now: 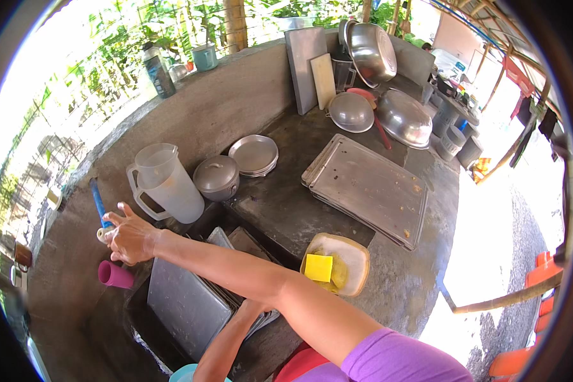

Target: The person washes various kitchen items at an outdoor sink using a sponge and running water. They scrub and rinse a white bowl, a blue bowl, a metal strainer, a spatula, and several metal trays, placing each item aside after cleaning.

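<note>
My right arm, in a purple sleeve, reaches across to the left over my left forearm. My right hand [132, 237] is closed around a whitish tap [103, 235] below a blue pipe [97, 198], one finger sticking up. My left hand [253, 307] is at the edge of the metal baking trays [188, 305] standing tilted in the sink; my right forearm hides most of its fingers. A magenta cup [115, 274] lies tipped beside the sink, under the tap. Right of the sink, a shallow tub [358, 254] holds a yellow sponge [318, 268].
Behind the sink stand a translucent pitcher [165, 184], a lidded pot [216, 178] and stacked round pans [253, 155]. More baking trays [369, 188] lie stacked on the concrete counter. Large metal basins [404, 118] and boards [304, 70] lean at the far end.
</note>
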Demonstrator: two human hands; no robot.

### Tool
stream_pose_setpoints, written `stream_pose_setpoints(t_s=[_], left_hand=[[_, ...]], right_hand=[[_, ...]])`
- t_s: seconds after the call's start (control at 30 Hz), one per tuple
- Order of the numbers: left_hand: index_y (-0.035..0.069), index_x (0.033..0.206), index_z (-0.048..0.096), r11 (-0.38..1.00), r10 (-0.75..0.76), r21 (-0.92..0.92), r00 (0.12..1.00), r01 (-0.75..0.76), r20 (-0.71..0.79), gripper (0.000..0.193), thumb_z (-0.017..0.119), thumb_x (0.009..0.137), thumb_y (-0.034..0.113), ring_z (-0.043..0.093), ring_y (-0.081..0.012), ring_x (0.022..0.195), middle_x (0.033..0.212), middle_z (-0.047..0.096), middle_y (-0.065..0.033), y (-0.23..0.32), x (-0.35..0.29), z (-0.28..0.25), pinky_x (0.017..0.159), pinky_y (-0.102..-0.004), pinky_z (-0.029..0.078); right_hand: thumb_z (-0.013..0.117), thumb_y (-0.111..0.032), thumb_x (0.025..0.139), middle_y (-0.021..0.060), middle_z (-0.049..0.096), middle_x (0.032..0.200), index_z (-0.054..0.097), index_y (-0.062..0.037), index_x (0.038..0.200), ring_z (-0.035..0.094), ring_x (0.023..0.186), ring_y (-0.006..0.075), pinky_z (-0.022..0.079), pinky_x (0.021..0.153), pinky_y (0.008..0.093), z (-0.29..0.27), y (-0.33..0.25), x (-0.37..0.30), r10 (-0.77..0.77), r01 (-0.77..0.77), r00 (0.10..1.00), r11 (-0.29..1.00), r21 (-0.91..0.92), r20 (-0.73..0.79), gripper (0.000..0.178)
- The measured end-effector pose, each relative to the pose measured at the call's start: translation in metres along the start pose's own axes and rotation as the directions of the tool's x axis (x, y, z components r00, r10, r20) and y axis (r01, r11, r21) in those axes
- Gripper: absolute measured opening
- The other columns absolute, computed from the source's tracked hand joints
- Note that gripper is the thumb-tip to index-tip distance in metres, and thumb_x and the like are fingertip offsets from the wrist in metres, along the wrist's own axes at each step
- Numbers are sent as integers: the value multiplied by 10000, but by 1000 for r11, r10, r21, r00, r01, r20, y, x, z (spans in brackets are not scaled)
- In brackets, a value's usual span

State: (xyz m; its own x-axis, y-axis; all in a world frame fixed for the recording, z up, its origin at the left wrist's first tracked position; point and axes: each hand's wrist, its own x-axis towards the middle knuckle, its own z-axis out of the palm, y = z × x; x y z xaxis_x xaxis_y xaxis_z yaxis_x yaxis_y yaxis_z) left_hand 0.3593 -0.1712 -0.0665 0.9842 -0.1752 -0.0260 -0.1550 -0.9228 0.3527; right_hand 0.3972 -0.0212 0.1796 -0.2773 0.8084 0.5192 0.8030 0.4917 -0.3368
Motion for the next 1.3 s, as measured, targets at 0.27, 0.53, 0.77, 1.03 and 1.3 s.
stream_pose_setpoints(t_s=[0.27,0.53,0.77,1.03,1.3], left_hand=[[130,785,675,990,-81,144,852,7,517,251,487,772,296,609,-238,805,794,653,-67,5,-2,-25,793,-393,372],[131,733,657,994,-45,113,870,-12,491,231,499,767,297,596,-230,763,736,636,-55,1,0,-18,753,-384,366],[121,698,642,994,-38,110,878,-17,477,239,503,772,300,592,-240,724,698,626,-62,1,1,-20,716,-382,362],[115,682,643,996,-9,83,902,-30,432,221,505,752,273,592,-245,703,673,620,-73,0,-2,-18,723,-378,358],[118,678,645,999,-19,50,905,-3,425,208,504,748,254,587,-251,706,667,615,-81,2,-7,-26,738,-373,357]], right_hand=[[627,-115,723,133,510,1108,555,-73,1071,456,1067,301,376,907,394,-78,51,-328,592,-832,266,539,129,-760,359],[697,-247,710,176,407,1228,429,-84,1200,389,1164,332,383,900,486,-96,29,-668,265,-578,-780,-653,489,-567,581],[724,-180,708,51,554,747,507,-75,860,507,560,153,343,365,307,-90,23,-749,486,-332,-850,-195,923,-203,285],[546,9,672,77,556,834,521,-26,967,555,754,212,457,692,348,-135,-34,-639,726,16,-533,522,853,-435,298],[505,-37,623,109,586,905,516,39,1034,593,819,210,495,740,329,-186,-104,-558,793,-191,-261,517,834,-551,418]])
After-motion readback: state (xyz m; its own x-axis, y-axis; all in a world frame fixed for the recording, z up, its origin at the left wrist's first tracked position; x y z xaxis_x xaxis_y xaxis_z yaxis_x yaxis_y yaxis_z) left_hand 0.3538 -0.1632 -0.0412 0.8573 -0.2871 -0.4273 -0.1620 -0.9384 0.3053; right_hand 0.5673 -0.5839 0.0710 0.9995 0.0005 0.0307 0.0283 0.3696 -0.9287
